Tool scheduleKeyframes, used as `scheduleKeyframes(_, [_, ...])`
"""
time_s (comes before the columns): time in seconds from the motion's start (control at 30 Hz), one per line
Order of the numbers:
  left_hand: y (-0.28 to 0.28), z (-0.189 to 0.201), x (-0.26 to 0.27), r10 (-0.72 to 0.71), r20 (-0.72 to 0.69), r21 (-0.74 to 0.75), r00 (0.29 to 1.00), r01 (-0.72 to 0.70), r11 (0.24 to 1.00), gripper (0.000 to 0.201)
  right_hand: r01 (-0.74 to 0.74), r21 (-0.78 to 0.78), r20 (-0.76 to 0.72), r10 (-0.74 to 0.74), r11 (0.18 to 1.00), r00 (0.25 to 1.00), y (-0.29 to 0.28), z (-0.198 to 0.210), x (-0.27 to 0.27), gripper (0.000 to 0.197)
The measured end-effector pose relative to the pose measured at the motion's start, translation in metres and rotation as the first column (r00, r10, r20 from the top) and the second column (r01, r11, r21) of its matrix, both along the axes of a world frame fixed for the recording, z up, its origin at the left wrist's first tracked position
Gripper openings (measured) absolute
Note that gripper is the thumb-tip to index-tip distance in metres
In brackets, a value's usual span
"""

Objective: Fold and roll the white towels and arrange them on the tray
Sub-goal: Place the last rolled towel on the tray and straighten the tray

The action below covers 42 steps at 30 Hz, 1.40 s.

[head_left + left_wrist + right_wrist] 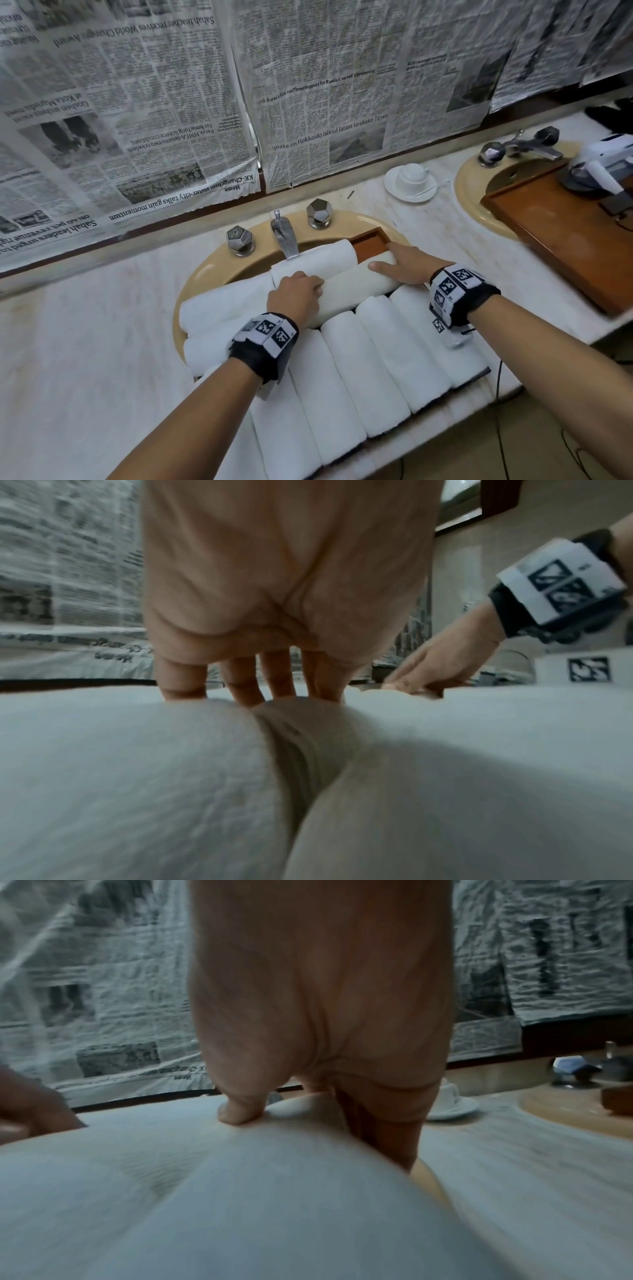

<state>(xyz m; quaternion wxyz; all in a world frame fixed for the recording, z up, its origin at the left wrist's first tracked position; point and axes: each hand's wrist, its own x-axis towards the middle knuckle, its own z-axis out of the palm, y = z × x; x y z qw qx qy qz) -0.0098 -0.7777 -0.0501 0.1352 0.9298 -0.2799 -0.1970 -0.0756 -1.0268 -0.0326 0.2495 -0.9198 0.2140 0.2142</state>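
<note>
Your left hand (295,291) and right hand (406,263) each curl over an end of the rolled towel (356,291), lying crosswise atop the towel row (359,370) on the tray (371,242). Uneven pressure could let it unroll or slide toward the faucet (285,236).

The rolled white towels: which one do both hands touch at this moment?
The crosswise roll, lying behind the near row of lengthwise rolls. The left hand holds its left end, and the right hand its right end, beside the tray's bare corner.
</note>
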Motion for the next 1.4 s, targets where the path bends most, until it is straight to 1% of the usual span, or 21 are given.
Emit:
scheduleKeyframes(0.07, [0.004, 0.001, 0.002, 0.018, -0.059, -0.079, 0.998, -0.022, 0.997, 0.035, 0.026, -0.029, 0.075, -0.024, 0.999, 0.997, 0.001, 0.003, -0.003, 0.072])
scheduleKeyframes(0.17, [0.016, 0.005, -0.001, 0.041, -0.068, -0.178, 0.997, -0.053, 0.983, 0.035, 0.105, 0.019, 0.223, -0.106, 0.994, 0.969, -0.001, 0.010, -0.017, 0.063])
scheduleKeyframes(0.23, [0.026, 0.009, -0.003, 0.028, -0.065, -0.203, 0.997, -0.041, 0.978, 0.034, 0.153, 0.051, 0.235, -0.161, 0.987, 0.959, -0.005, 0.011, -0.031, 0.065])
scheduleKeyframes(0.3, [0.039, 0.014, -0.006, 0.021, -0.067, -0.248, 0.998, -0.037, 0.968, 0.034, 0.184, 0.075, 0.223, -0.197, 0.980, 0.955, -0.011, 0.009, -0.050, 0.070])
scheduleKeyframes(0.4, [0.064, 0.019, -0.015, 0.067, -0.045, -0.308, 0.997, -0.078, 0.948, 0.033, 0.213, 0.123, 0.225, -0.236, 0.969, 0.945, -0.015, 0.003, -0.085, 0.072])
scheduleKeyframes(0.53, [0.103, 0.025, -0.034, 0.138, -0.010, -0.395, 0.990, -0.131, 0.909, 0.031, 0.270, 0.122, 0.228, -0.292, 0.955, 0.929, -0.006, -0.005, -0.131, 0.071])
scheduleKeyframes(0.6, [0.124, 0.026, -0.044, 0.148, 0.009, -0.403, 0.989, -0.131, 0.906, 0.033, 0.291, 0.116, 0.213, -0.310, 0.950, 0.927, 0.002, -0.008, -0.151, 0.069])
scheduleKeyframes(0.7, [0.156, 0.020, -0.061, 0.124, 0.049, -0.381, 0.991, -0.096, 0.920, 0.035, 0.292, 0.114, 0.224, -0.311, 0.950, 0.924, 0.018, -0.010, -0.178, 0.056])
scheduleKeyframes(0.77, [0.181, 0.013, -0.077, 0.150, 0.044, -0.372, 0.988, -0.123, 0.920, 0.036, 0.308, 0.100, 0.253, -0.323, 0.946, 0.912, 0.028, -0.013, -0.193, 0.060])
scheduleKeyframes(0.83, [0.205, 0.005, -0.097, 0.177, 0.050, -0.347, 0.983, -0.149, 0.926, 0.043, 0.326, 0.090, 0.276, -0.338, 0.941, 0.900, 0.035, -0.020, -0.208, 0.063])
scheduleKeyframes(0.9, [0.227, -0.002, -0.117, 0.240, 0.004, -0.328, 0.971, -0.226, 0.917, 0.049, 0.360, 0.106, 0.282, -0.375, 0.927, 0.883, 0.041, -0.027, -0.218, 0.068])
scheduleKeyframes(0.97, [0.244, -0.009, -0.130, 0.320, -0.087, -0.289, 0.943, -0.331, 0.898, 0.063, 0.421, 0.147, 0.274, -0.446, 0.895, 0.852, 0.048, -0.030, -0.225, 0.074])
scheduleKeyframes(1.03, [0.254, -0.015, -0.141, 0.403, -0.225, -0.264, 0.887, -0.453, 0.851, 0.078, 0.466, 0.191, 0.287, -0.503, 0.864, 0.815, 0.053, -0.033, -0.230, 0.074])
scheduleKeyframes(1.07, [0.255, -0.016, -0.145, 0.427, -0.283, -0.265, 0.859, -0.497, 0.826, 0.079, 0.477, 0.202, 0.304, -0.518, 0.855, 0.800, 0.055, -0.034, -0.233, 0.072])
scheduleKeyframes(1.13, [0.253, -0.016, -0.152, 0.443, -0.346, -0.286, 0.827, -0.542, 0.790, 0.071, 0.503, 0.207, 0.340, -0.544, 0.839, 0.767, 0.060, -0.039, -0.238, 0.072])
scheduleKeyframes(1.23, [0.247, -0.011, -0.153, 0.442, -0.396, -0.348, 0.805, -0.577, 0.739, 0.055, 0.554, 0.222, 0.391, -0.594, 0.802, 0.703, 0.069, -0.052, -0.249, 0.072])
scheduleKeyframes(1.3, [0.248, -0.010, -0.150, 0.448, -0.412, -0.366, 0.793, -0.595, 0.716, 0.053, 0.566, 0.253, 0.429, -0.615, 0.784, 0.661, 0.081, -0.057, -0.257, 0.070])
scheduleKeyframes(1.4, [0.257, -0.017, -0.148, 0.433, -0.467, -0.384, 0.771, -0.618, 0.686, 0.052, 0.581, 0.242, 0.399, -0.625, 0.777, 0.671, 0.106, -0.059, -0.266, 0.083])
